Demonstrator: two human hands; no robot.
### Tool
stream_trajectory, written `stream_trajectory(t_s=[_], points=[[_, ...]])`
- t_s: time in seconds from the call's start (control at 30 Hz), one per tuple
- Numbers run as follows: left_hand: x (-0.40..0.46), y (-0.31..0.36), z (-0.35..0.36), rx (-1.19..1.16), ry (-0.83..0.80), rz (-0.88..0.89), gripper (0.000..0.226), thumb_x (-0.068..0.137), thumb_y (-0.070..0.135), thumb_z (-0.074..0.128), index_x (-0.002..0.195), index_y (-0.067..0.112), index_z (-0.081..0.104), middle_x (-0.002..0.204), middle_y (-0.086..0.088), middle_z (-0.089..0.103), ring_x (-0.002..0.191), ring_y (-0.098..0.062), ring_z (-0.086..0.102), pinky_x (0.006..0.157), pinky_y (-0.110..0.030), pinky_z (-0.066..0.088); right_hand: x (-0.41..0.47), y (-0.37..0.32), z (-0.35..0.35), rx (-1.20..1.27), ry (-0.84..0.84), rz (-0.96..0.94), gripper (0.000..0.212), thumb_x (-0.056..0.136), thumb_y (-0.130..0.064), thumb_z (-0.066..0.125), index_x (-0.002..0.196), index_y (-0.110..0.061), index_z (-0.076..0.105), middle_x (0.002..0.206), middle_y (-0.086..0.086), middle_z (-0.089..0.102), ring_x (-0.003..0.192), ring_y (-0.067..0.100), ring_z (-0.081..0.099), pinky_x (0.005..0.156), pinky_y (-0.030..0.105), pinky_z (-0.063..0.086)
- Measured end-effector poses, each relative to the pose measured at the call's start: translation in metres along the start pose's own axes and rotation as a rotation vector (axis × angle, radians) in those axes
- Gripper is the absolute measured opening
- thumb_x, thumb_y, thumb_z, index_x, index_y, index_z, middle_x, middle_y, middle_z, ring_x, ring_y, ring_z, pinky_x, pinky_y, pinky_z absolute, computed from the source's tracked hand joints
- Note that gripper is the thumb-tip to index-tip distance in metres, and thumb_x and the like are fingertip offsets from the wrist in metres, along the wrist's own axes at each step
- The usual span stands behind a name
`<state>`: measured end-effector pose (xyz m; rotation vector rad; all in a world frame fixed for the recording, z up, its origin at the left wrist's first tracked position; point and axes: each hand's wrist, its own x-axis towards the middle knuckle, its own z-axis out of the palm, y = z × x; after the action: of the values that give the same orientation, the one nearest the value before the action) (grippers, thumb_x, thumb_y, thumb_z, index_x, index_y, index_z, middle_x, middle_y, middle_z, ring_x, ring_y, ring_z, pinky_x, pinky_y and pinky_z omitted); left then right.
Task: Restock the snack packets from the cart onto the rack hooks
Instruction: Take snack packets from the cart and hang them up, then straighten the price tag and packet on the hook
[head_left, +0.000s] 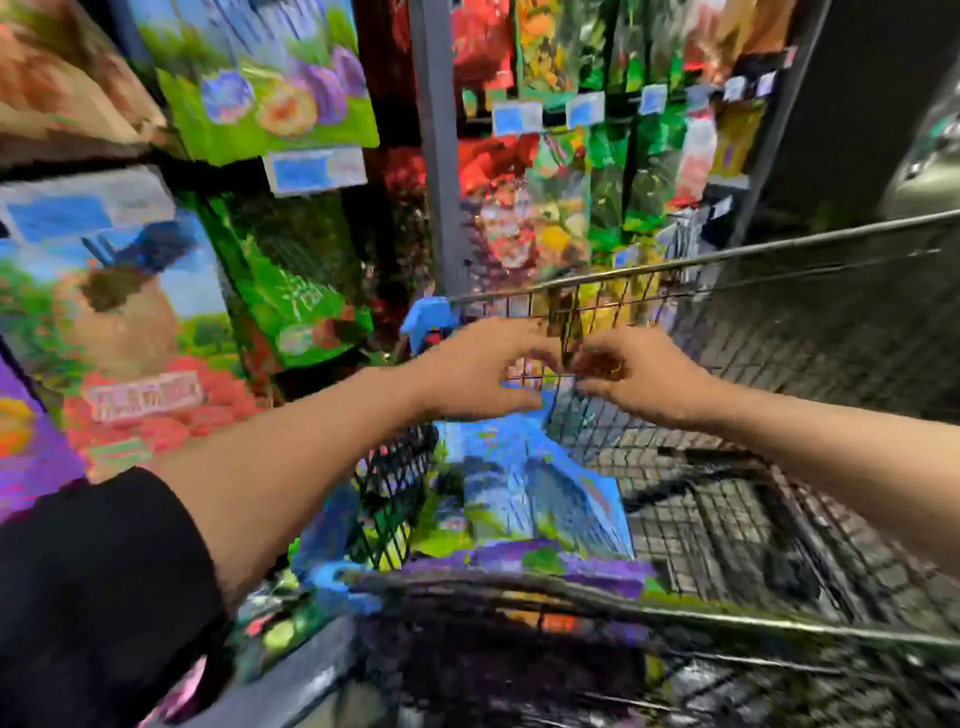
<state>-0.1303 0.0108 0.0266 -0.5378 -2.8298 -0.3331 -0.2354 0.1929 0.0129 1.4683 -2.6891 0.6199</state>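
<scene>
The frame is blurred by motion. A blue and green snack packet (524, 493) stands in the wire cart (727, 499), its top edge rising to my hands. My left hand (478, 371) and my right hand (641, 376) meet over the cart, fingers curled toward each other, and they appear to pinch the top of that packet. A purple packet (561, 564) lies against the cart's near rim. The rack (441, 156) on the left and ahead carries hanging snack packets (270, 78) with blue price tags (311, 171).
The cart's far rim (675, 265) runs just beyond my hands. Its right half shows bare wire mesh (753, 519). A grey upright post (439, 130) splits the rack. Large packets (114, 312) hang close by my left forearm. A dark wall stands to the right.
</scene>
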Motion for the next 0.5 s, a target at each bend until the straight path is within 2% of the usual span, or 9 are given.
stream_trajectory(t_s=[0.07, 0.1, 0.2, 0.27, 0.3, 0.37, 0.43, 0.5], points=[[-0.005, 0.015, 0.022, -0.110, -0.215, -0.059, 0.044, 0.077, 0.037, 0.075, 0.108, 0.008, 0.067, 0.104, -0.007, 0.069, 0.096, -0.021, 0.064, 0.085, -0.027, 0.046, -0.022, 0.014, 0.006, 0.003, -0.256, 0.013, 0.006, 0.083, -0.015, 0.072, 0.079, -0.014, 0.068, 0.073, -0.003, 0.064, 0.069, 0.011, 0.059, 0.061, 0.016, 0.043], [-0.007, 0.020, 0.031, -0.149, -0.351, -0.108, 0.046, 0.076, 0.037, 0.079, 0.109, 0.008, 0.067, 0.104, -0.005, 0.069, 0.096, -0.018, 0.064, 0.087, -0.024, 0.046, -0.028, 0.017, 0.010, 0.038, -0.375, 0.016, 0.015, 0.082, -0.016, 0.074, 0.071, -0.021, 0.064, 0.064, -0.010, 0.059, 0.059, 0.003, 0.054, 0.056, 0.014, 0.039], [-0.017, 0.023, 0.057, -0.198, -0.642, -0.218, 0.053, 0.070, 0.035, 0.084, 0.113, 0.011, 0.065, 0.103, -0.001, 0.067, 0.094, -0.015, 0.062, 0.085, -0.019, 0.047, -0.035, 0.017, 0.027, 0.215, -0.698, 0.043, 0.027, 0.082, -0.020, 0.075, 0.061, -0.021, 0.060, 0.045, -0.013, 0.051, 0.043, -0.003, 0.044, 0.051, 0.018, 0.036], [-0.026, 0.020, 0.073, -0.211, -0.733, -0.241, 0.049, 0.071, 0.029, 0.084, 0.110, 0.008, 0.065, 0.097, -0.001, 0.063, 0.085, -0.014, 0.056, 0.071, -0.009, 0.041, -0.037, 0.014, 0.040, 0.293, -0.907, 0.016, 0.026, 0.080, -0.020, 0.077, 0.058, -0.021, 0.062, 0.048, -0.013, 0.053, 0.048, -0.003, 0.044, 0.055, 0.022, 0.034], [-0.030, 0.017, 0.080, -0.200, -0.764, -0.237, 0.042, 0.072, 0.026, 0.083, 0.104, 0.006, 0.065, 0.090, -0.002, 0.062, 0.079, -0.014, 0.053, 0.064, -0.009, 0.037, -0.039, 0.014, 0.047, 0.289, -0.989, -0.007, 0.025, 0.079, -0.021, 0.078, 0.058, -0.020, 0.063, 0.051, -0.011, 0.052, 0.051, -0.002, 0.042, 0.056, 0.025, 0.033], [-0.036, 0.010, 0.091, -0.170, -0.829, -0.235, 0.025, 0.074, 0.024, 0.082, 0.081, 0.008, 0.064, 0.070, 0.000, 0.055, 0.066, -0.013, 0.045, 0.057, -0.017, 0.033, -0.044, 0.017, 0.059, 0.230, -1.082, -0.029, 0.022, 0.081, -0.022, 0.076, 0.065, -0.013, 0.063, 0.057, -0.004, 0.047, 0.057, 0.007, 0.038, 0.058, 0.030, 0.031], [-0.040, 0.003, 0.096, -0.141, -0.880, -0.232, 0.036, 0.076, 0.026, 0.080, 0.059, 0.018, 0.049, 0.054, 0.006, 0.043, 0.053, -0.012, 0.035, 0.053, -0.020, 0.030, -0.046, 0.019, 0.062, 0.184, -1.077, -0.003, 0.022, 0.083, -0.022, 0.074, 0.077, -0.003, 0.064, 0.066, 0.003, 0.050, 0.063, 0.012, 0.042, 0.063, 0.031, 0.036], [-0.042, -0.002, 0.099, -0.079, -0.898, -0.242, 0.046, 0.080, 0.029, 0.077, 0.055, 0.022, 0.039, 0.052, 0.006, 0.041, 0.051, -0.014, 0.034, 0.054, -0.027, 0.029, -0.046, 0.021, 0.055, 0.205, -1.051, 0.058, 0.035, 0.081, -0.034, 0.075, 0.089, -0.001, 0.069, 0.075, 0.004, 0.059, 0.071, 0.013, 0.052, 0.069, 0.035, 0.045]])
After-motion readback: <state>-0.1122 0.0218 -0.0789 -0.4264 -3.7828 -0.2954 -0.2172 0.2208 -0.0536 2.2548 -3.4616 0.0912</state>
